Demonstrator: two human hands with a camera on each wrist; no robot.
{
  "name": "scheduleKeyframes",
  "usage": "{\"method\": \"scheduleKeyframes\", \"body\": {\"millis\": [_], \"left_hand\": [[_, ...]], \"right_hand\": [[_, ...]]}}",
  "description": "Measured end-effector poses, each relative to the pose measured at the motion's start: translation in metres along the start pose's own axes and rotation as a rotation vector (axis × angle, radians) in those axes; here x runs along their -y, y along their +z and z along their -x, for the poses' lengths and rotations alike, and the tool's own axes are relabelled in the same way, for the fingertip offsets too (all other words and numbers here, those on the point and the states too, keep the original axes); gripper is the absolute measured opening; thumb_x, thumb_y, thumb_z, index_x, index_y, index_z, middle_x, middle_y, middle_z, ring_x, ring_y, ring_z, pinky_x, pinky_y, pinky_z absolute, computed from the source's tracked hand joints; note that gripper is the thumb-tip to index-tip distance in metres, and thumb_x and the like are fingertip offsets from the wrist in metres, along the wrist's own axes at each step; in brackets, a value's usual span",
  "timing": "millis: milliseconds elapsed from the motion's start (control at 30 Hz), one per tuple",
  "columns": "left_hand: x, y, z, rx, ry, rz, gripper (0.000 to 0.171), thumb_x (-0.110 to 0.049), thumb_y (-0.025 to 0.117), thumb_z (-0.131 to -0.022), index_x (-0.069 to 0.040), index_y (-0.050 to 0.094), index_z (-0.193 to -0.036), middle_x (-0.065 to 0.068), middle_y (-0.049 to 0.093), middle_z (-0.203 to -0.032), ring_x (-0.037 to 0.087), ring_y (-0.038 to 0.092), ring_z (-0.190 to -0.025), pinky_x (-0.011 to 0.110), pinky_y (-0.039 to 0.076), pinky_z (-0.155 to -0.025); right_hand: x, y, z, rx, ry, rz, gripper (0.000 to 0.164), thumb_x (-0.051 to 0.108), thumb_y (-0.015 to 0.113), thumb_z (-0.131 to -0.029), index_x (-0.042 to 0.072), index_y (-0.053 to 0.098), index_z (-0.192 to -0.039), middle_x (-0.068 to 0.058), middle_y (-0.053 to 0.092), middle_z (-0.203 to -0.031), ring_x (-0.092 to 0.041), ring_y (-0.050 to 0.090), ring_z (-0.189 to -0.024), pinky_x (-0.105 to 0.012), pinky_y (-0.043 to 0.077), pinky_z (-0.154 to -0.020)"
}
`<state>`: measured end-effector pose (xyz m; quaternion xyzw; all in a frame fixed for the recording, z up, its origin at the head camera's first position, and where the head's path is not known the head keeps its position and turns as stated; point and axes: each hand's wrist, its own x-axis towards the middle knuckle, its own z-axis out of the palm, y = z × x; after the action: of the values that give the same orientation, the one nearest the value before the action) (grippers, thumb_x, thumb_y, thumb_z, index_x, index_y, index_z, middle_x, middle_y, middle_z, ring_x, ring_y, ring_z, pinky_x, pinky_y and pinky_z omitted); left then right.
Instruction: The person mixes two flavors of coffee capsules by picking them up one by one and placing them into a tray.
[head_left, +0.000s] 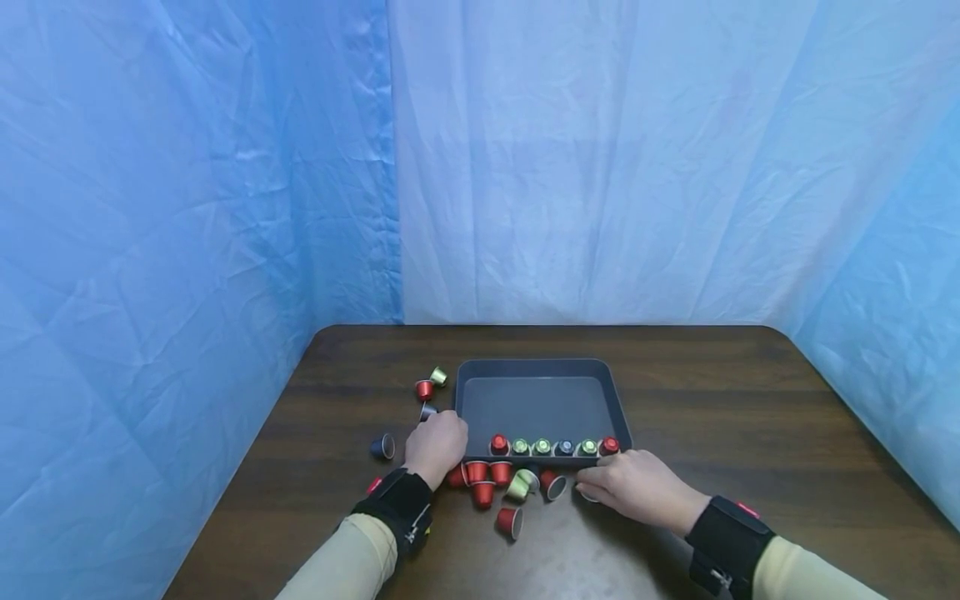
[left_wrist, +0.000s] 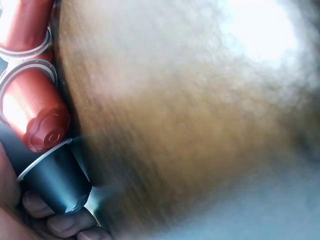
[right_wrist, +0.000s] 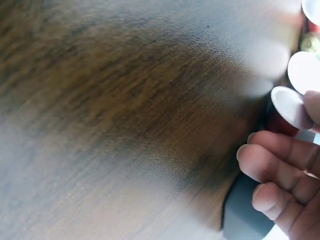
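Near the front left corner of the dark grey tray [head_left: 536,398], my left hand [head_left: 437,446] grips a dark coffee capsule [left_wrist: 59,176] with its fingertips. Two red capsules [left_wrist: 37,107] show close beside it in the left wrist view. My right hand [head_left: 637,486] is at the tray's front right corner. In the right wrist view its thumb lies on the pale lid of a red capsule [right_wrist: 276,124], with the fingers on the other side. Along the tray's front inner edge stands a row of red, green and dark blue capsules [head_left: 542,447].
Loose red capsules [head_left: 483,494] and a green capsule [head_left: 517,487] lie before the tray, with another red one [head_left: 510,522] nearer me. Left of the tray are a dark blue capsule [head_left: 383,447], a red one [head_left: 424,389] and a green one [head_left: 438,376]. Blue curtains surround the wooden table [head_left: 720,400].
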<state>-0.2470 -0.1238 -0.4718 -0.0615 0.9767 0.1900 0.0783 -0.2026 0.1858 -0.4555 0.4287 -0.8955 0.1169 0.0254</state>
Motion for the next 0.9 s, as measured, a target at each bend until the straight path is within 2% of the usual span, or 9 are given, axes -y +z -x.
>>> {"method": "scheduleKeyframes", "body": {"millis": [133, 267, 433, 667, 900], "left_hand": [[0.0004, 0.0007, -0.0002, -0.009, 0.005, 0.003, 0.024, -0.026, 0.058, -0.104, -0.007, 0.07, -0.096, 0.005, 0.058, -0.074, 0.023, 0.057, -0.064, 0.038, 0.049, -0.06], [0.001, 0.0013, -0.0006, -0.013, 0.006, 0.006, 0.025, -0.027, 0.057, -0.104, -0.007, 0.07, -0.095, 0.005, 0.058, -0.074, 0.023, 0.057, -0.064, 0.038, 0.048, -0.059], [0.0011, 0.0006, -0.0005, -0.001, 0.022, -0.019, 0.023, -0.027, 0.059, -0.103, -0.008, 0.07, -0.097, 0.005, 0.058, -0.074, 0.022, 0.057, -0.064, 0.038, 0.049, -0.06], [0.0019, 0.0014, -0.002, -0.035, 0.036, -0.021, 0.025, -0.024, 0.055, -0.104, -0.007, 0.071, -0.094, 0.006, 0.063, -0.079, 0.023, 0.058, -0.066, 0.043, 0.052, -0.064], [0.0024, 0.002, -0.0028, -0.056, 0.041, -0.005, 0.027, -0.023, 0.052, -0.104, -0.007, 0.071, -0.092, 0.008, 0.065, -0.081, 0.024, 0.059, -0.068, 0.046, 0.053, -0.066]], "right_hand": [[-0.0002, -0.0006, 0.0005, -0.001, -0.011, 0.008, 0.006, 0.026, 0.074, -0.095, 0.019, 0.073, -0.093, 0.018, 0.051, -0.066, 0.006, 0.04, -0.053, -0.017, 0.033, -0.049], [0.0006, 0.0017, 0.0018, -0.042, -0.01, 0.043, 0.01, 0.029, 0.072, -0.096, 0.019, 0.071, -0.094, 0.019, 0.047, -0.064, 0.007, 0.036, -0.05, -0.017, 0.03, -0.047], [0.0053, 0.0033, 0.0009, -0.073, 0.018, 0.094, 0.014, 0.029, 0.072, -0.096, 0.021, 0.065, -0.087, 0.02, 0.041, -0.062, 0.005, 0.033, -0.048, -0.019, 0.029, -0.046], [0.0075, 0.0011, -0.0005, 0.012, 0.093, 0.046, 0.009, 0.024, 0.072, -0.093, 0.017, 0.066, -0.092, 0.016, 0.045, -0.063, 0.003, 0.036, -0.048, -0.021, 0.03, -0.046], [0.0046, -0.0004, 0.001, 0.082, 0.109, 0.051, 0.014, 0.028, 0.076, -0.089, 0.016, 0.07, -0.094, 0.012, 0.055, -0.074, 0.001, 0.041, -0.055, -0.022, 0.036, -0.049]]}}
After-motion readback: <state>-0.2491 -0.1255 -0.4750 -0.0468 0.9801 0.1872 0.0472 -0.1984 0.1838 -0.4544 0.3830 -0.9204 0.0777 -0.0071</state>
